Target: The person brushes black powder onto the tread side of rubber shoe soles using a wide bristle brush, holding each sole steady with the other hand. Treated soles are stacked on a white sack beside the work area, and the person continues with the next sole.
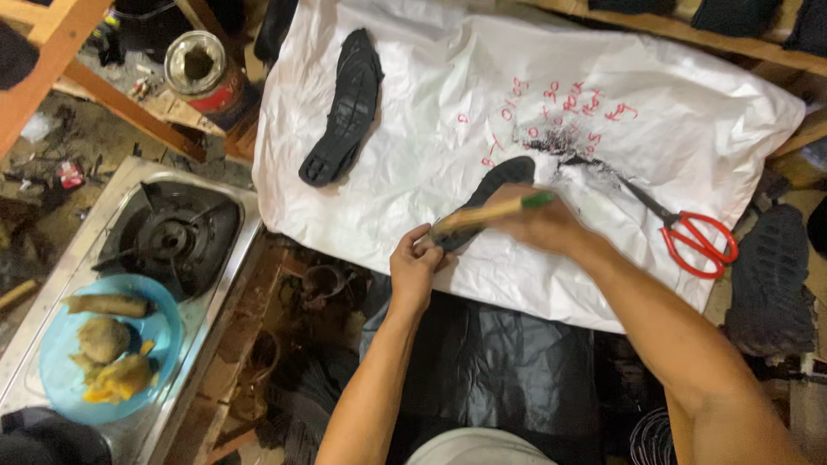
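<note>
My left hand (415,265) grips the near end of a black shoe sole (498,182) that lies on a white sheet (448,95). My right hand (538,226) is closed on a wooden-handled tool with a green tip (500,209), held across that sole; the hand is blurred. A second black sole (346,108) lies on the sheet to the upper left, apart from both hands. Red-handled scissors (689,237) rest on the sheet to the right of my right hand, beside a patch of black dust (564,146).
A gas stove (168,231) sits at the left, with a blue plate (60,379) of food on it. An open tin can (200,67) stands above the stove. More dark soles (769,275) lie at the right edge. Black plastic (500,362) covers my lap.
</note>
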Demonstrator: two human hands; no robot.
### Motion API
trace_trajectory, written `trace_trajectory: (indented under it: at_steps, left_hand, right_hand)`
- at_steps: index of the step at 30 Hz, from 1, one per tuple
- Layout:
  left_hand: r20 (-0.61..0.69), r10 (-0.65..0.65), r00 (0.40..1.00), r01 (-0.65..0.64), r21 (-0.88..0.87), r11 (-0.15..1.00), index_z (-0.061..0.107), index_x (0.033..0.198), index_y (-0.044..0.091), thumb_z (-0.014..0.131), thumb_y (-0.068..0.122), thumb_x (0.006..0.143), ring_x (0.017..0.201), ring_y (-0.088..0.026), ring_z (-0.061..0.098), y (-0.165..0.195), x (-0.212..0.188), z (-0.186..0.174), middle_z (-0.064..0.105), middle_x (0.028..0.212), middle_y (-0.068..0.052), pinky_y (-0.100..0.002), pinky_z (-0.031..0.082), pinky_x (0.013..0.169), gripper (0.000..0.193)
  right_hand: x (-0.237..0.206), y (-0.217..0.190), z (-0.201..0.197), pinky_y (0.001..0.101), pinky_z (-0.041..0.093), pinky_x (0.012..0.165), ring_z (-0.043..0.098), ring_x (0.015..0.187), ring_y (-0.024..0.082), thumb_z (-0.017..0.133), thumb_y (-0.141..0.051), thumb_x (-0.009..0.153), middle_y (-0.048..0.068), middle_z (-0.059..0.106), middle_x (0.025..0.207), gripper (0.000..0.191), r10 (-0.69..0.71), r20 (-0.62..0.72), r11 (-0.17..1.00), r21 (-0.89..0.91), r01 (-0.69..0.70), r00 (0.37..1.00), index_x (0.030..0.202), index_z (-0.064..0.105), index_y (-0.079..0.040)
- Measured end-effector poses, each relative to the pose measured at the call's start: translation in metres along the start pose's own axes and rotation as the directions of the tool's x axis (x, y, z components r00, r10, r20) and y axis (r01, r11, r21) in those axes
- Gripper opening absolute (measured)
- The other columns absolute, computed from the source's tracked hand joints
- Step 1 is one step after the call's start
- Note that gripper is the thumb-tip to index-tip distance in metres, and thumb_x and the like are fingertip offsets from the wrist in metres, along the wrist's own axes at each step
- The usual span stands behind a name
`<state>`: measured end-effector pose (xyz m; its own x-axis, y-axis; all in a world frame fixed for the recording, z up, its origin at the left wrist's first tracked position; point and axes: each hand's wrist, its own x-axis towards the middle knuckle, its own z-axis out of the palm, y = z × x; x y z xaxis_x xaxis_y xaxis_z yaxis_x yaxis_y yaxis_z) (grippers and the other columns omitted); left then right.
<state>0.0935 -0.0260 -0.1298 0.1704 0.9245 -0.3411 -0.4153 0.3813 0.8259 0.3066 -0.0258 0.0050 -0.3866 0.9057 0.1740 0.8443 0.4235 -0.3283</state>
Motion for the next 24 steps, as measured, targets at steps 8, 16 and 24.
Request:
trace_trajectory:
  at_steps: [8, 16, 24]
  left_hand:
    - [0.022, 0.028, 0.999, -0.028, -0.024, 0.999, 0.048, 0.137, -0.001, 0.057, -0.011, 0.086, 0.079, -0.02, 0.07, -0.006, 0.004, 0.004, 0.066, 0.093, -0.011, -0.032, 0.062, 0.077, 0.053]
    - [0.026, 0.071, 0.997, -0.069, -0.084, 0.994, 0.046, 0.142, 0.0, 0.058, -0.013, 0.087, 0.086, -0.02, 0.067, -0.013, 0.003, 0.007, 0.062, 0.102, -0.01, -0.035, 0.063, 0.077, 0.057]
    - [0.033, 0.086, 0.996, -0.082, -0.095, 0.992, 0.044, 0.144, -0.002, 0.057, -0.011, 0.088, 0.087, -0.02, 0.067, -0.015, -0.001, 0.002, 0.065, 0.106, -0.013, -0.034, 0.061, 0.077, 0.059]
  right_hand:
    - [0.0, -0.016, -0.025, 0.0368, 0.055, 0.075, 0.07, 0.09, 0.024, 0.073, -0.013, 0.083, 0.001, 0.073, 0.094, 0.015, -0.026, -0.003, 0.994, 0.106, 0.026, 1.0, 0.097, 0.073, -0.015]
    - [0.011, -0.014, -0.009, 0.0376, 0.057, 0.071, 0.071, 0.085, 0.025, 0.076, -0.025, 0.087, 0.007, 0.072, 0.094, 0.02, 0.003, -0.14, 0.968, 0.247, 0.032, 0.99, 0.101, 0.074, -0.011]
    - [0.01, 0.013, 0.012, 0.0397, 0.055, 0.066, 0.071, 0.076, 0.03, 0.078, -0.036, 0.088, 0.01, 0.072, 0.085, 0.029, 0.105, 0.0, 0.985, 0.135, -0.104, 0.995, 0.099, 0.074, -0.009]
